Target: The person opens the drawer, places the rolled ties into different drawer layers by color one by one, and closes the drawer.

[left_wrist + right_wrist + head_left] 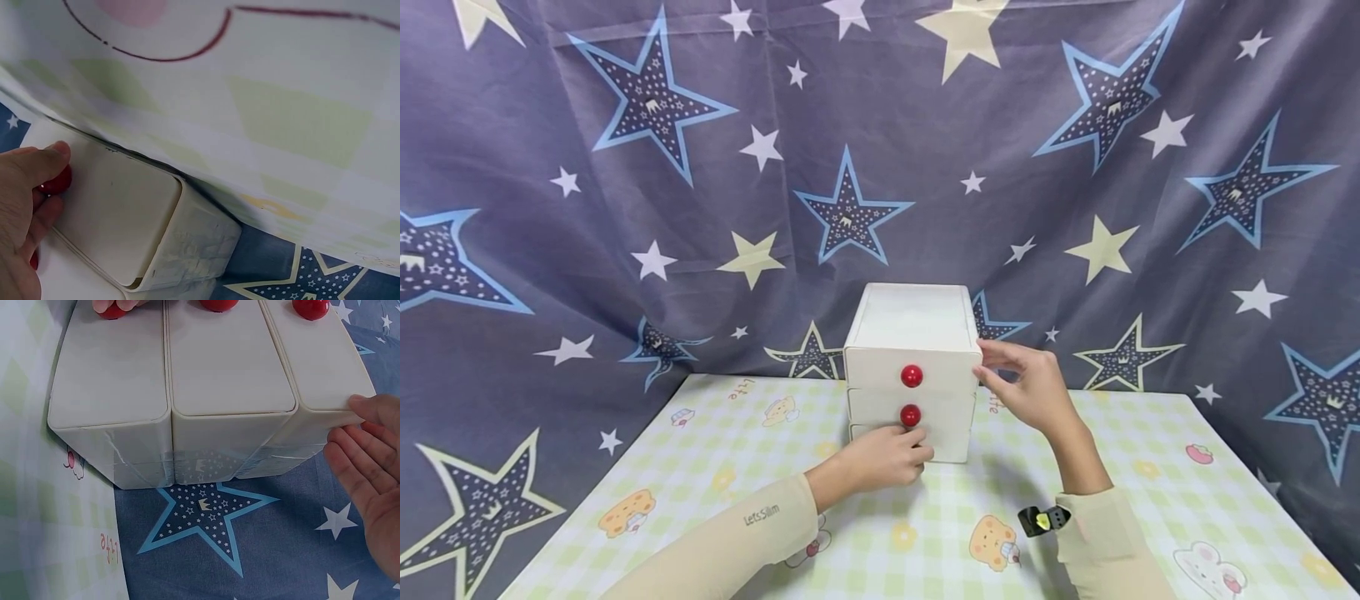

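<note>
A small white three-drawer cabinet (916, 321) stands on the table, a round red knob on each drawer front. My left hand (880, 458) pinches the bottom drawer's red knob (57, 181) between thumb and fingers; the head view hides that knob behind the hand. Above it show the middle knob (910, 415) and the top knob (912, 376). At the cabinet's upper right corner, my right hand (1026, 383) touches with its thumb at the front edge and its fairly straight fingers (353, 459) along the side. The drawer fronts (231, 362) sit close together.
A checked tablecloth with cartoon prints (700, 467) covers the table. Close behind the cabinet hangs a dark blue star-patterned cloth (715, 167). A black strap with a small device (1043, 521) is at the right sleeve.
</note>
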{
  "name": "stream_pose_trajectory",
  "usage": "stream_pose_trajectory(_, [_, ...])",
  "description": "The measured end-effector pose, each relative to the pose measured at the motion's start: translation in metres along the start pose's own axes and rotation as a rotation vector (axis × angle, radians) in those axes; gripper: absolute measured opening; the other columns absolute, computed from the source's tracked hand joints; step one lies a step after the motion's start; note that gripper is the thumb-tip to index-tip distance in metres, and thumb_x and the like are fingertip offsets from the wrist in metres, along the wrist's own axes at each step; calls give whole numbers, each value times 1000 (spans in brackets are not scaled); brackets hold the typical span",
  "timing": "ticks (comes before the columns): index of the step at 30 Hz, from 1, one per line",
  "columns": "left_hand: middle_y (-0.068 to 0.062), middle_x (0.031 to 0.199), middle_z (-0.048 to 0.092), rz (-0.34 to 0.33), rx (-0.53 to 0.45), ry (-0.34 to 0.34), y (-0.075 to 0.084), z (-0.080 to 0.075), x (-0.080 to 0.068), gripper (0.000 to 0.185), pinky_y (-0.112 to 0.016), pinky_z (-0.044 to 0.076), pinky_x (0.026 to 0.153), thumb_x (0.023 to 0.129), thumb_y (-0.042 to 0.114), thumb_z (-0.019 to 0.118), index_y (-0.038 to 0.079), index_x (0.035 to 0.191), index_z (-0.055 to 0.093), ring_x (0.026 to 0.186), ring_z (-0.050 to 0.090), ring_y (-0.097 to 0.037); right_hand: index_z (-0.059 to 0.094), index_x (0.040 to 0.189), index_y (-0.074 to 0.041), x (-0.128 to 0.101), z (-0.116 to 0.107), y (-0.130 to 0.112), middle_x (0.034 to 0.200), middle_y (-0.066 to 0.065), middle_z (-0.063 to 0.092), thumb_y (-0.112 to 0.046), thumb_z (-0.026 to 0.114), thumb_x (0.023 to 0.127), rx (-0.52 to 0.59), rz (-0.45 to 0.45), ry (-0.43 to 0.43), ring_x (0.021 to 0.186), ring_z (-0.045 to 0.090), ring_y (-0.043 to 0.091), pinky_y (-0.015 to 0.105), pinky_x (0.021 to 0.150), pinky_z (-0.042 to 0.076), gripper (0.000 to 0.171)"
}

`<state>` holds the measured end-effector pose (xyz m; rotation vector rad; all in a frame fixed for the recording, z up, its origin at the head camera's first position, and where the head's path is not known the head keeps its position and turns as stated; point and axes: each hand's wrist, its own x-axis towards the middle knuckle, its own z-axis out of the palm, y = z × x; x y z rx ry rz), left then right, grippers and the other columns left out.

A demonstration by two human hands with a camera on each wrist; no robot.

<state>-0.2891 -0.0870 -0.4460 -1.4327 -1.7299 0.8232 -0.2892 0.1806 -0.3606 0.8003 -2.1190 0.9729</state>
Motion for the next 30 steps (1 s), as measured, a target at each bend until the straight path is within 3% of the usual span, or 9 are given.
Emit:
stream_pose_trajectory(9, [9,98,56,-27,0,-70,1,-2,4,14,-18,47,66,97,22,66,31,91,74,93,53,-12,72,123,-3,1,-1,4,101,11,78,-9,83,87,-14,-16,8,88,76,25,41,76,61,39])
stream_pose_trajectory(14, [9,100,58,-83,-27,-84,5,-5,9,11,-18,48,69,96,22,67,30,94,75,94,54,-11,74,122,-4,0,-5,7,102,9,78,-12,78,91,-15,-31,25,90,76,25,43,77,61,32])
stream_pose_trajectory(22, [7,97,61,-180,-170,-133,12,-24,18,7,-21,48,73,94,25,70,27,96,76,89,54,-12,75,118,-2,-7,-7,8,105,11,76,-16,63,103,-90,28,84,87,73,23,45,75,60,24])
stream_pose_trajectory(26, [7,92,60,-273,-299,-123,13,-35,15,15,-23,47,72,94,38,71,24,94,74,86,53,-12,74,117,-1,-15,-7,7,103,12,75,-17,61,103,-143,67,81,87,72,26,47,71,59,25])
stream_pose_trajectory(30, [7,91,62,-391,-374,-91,12,-43,5,21,-27,51,77,93,43,72,22,92,73,88,58,-13,70,126,0,-22,-7,5,120,19,71,-26,58,105,-210,173,-13,110,66,38,57,91,53,35])
